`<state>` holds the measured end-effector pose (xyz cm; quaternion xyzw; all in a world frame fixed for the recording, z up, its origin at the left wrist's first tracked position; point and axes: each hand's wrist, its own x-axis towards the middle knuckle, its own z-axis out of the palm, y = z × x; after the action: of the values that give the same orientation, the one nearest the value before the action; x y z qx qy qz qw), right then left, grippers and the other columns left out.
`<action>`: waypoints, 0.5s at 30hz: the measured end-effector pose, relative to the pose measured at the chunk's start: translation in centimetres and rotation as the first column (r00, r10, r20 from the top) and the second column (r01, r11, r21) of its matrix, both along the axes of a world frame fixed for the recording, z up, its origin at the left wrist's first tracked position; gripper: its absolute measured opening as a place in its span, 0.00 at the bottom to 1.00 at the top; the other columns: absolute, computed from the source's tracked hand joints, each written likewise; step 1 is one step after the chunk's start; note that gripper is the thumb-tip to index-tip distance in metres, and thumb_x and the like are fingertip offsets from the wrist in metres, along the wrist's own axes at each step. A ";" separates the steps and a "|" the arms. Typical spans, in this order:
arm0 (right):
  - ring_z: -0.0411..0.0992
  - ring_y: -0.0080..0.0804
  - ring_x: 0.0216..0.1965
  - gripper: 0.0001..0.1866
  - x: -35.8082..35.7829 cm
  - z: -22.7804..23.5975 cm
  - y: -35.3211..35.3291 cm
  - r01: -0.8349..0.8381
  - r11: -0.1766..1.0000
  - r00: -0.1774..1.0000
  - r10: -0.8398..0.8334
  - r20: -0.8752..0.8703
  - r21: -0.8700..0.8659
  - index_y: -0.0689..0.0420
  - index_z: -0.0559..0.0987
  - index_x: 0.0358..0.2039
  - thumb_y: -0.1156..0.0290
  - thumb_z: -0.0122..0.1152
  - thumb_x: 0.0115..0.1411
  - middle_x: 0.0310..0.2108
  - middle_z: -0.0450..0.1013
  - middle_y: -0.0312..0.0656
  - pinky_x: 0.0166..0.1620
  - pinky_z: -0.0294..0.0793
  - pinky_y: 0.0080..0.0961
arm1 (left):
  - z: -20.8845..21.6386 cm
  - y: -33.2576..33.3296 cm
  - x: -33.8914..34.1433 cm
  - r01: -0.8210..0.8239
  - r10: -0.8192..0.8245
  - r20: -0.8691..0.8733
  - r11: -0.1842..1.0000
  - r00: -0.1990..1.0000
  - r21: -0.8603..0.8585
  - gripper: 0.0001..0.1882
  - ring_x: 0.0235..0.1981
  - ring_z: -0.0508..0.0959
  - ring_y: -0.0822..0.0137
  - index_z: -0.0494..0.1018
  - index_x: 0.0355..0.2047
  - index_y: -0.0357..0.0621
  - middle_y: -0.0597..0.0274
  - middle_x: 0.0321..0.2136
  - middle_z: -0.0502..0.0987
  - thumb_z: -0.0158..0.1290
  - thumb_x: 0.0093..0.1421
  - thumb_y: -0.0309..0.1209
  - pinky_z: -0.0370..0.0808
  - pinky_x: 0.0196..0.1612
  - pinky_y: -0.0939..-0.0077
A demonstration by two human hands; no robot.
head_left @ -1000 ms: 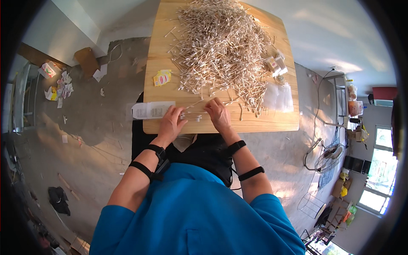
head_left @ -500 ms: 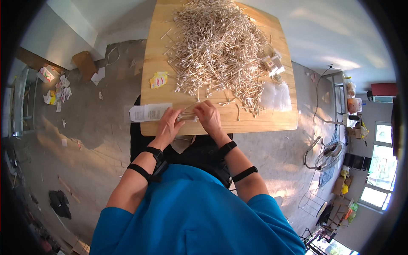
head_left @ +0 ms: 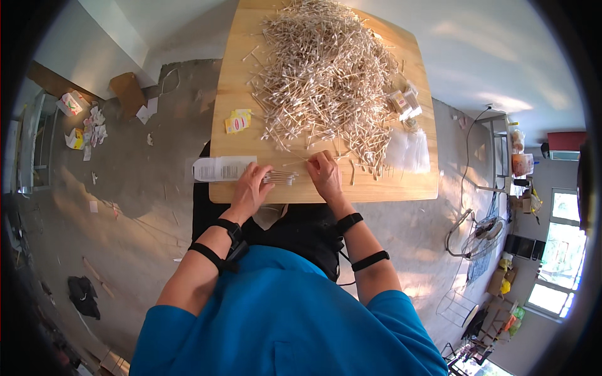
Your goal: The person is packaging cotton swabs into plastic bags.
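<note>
A small bundle of cotton swabs (head_left: 280, 178) lies sideways near the table's front edge, its ends toward the right. My left hand (head_left: 251, 187) is closed on the bundle's left end. Just to the right, my right hand (head_left: 325, 175) has its fingers pinched together at what looks like a single thin cotton swab (head_left: 300, 159); its detail is small. Beyond both hands a large heap of loose cotton swabs (head_left: 326, 75) covers much of the wooden table (head_left: 389, 188). By my left fingers lies a flat clear bag with a printed label (head_left: 219, 168), partly over the table's left edge.
Yellow printed cards (head_left: 238, 121) lie left of the heap. On the right are clear plastic bags (head_left: 407, 150) and small packed boxes (head_left: 404, 103). A fan (head_left: 486, 229) stands on the floor at right; scraps of paper (head_left: 94, 131) litter the floor at left.
My right hand has moved right, away from the bundle, which now shows more of its length. My left hand stays on it, shifted slightly. The view has tilted a little.
</note>
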<state>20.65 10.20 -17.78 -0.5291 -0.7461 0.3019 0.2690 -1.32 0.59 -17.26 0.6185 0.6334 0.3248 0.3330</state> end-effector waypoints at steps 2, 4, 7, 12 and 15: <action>0.76 0.46 0.33 0.03 0.1 0.0 0.0 -0.019 1.000 1.000 0.019 -0.005 0.024 0.56 0.77 0.32 0.72 0.62 0.58 0.33 0.73 0.42 0.35 0.75 0.40 | 0.0 0.0 -0.1 0.009 -0.009 0.006 1.000 1.000 0.004 0.21 0.40 0.74 0.52 0.72 0.50 0.44 0.52 0.39 0.70 0.61 0.55 0.23 0.73 0.46 0.59; 0.76 0.45 0.34 0.04 0.4 0.2 0.4 -0.035 0.998 0.999 0.035 0.001 0.053 0.56 0.76 0.31 0.72 0.62 0.58 0.33 0.73 0.42 0.36 0.75 0.40 | 0.0 0.1 0.0 0.004 -0.005 0.033 1.000 0.999 0.009 0.21 0.39 0.75 0.52 0.72 0.50 0.44 0.52 0.39 0.70 0.61 0.55 0.23 0.73 0.45 0.59; 0.76 0.45 0.35 0.04 0.9 0.5 1.5 -0.061 0.993 0.997 0.056 0.058 0.099 0.55 0.79 0.33 0.72 0.64 0.58 0.35 0.74 0.42 0.36 0.75 0.40 | -0.1 0.2 0.0 0.005 -0.005 0.029 1.000 1.000 0.011 0.21 0.39 0.75 0.52 0.72 0.50 0.44 0.52 0.38 0.70 0.61 0.55 0.23 0.74 0.44 0.60; 0.77 0.45 0.36 0.09 1.4 1.6 2.1 -0.020 0.997 0.994 0.013 0.109 0.068 0.54 0.83 0.38 0.70 0.67 0.56 0.39 0.76 0.40 0.38 0.76 0.38 | 0.1 0.0 -0.1 0.004 -0.004 0.017 0.999 1.000 0.037 0.21 0.37 0.74 0.56 0.73 0.50 0.43 0.55 0.37 0.69 0.60 0.55 0.23 0.74 0.42 0.64; 0.77 0.42 0.34 0.10 1.3 0.5 1.6 -0.107 0.990 0.993 0.102 0.055 0.087 0.55 0.82 0.39 0.70 0.68 0.55 0.39 0.75 0.42 0.37 0.76 0.36 | 0.3 0.1 0.0 0.003 -0.002 0.025 1.000 1.000 -0.015 0.20 0.40 0.75 0.52 0.73 0.50 0.44 0.53 0.38 0.70 0.60 0.55 0.24 0.73 0.46 0.60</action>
<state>21.96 11.83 -17.31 -0.4839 -0.7922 0.2683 0.2576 -1.32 0.71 -16.93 0.6126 0.6307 0.3273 0.3460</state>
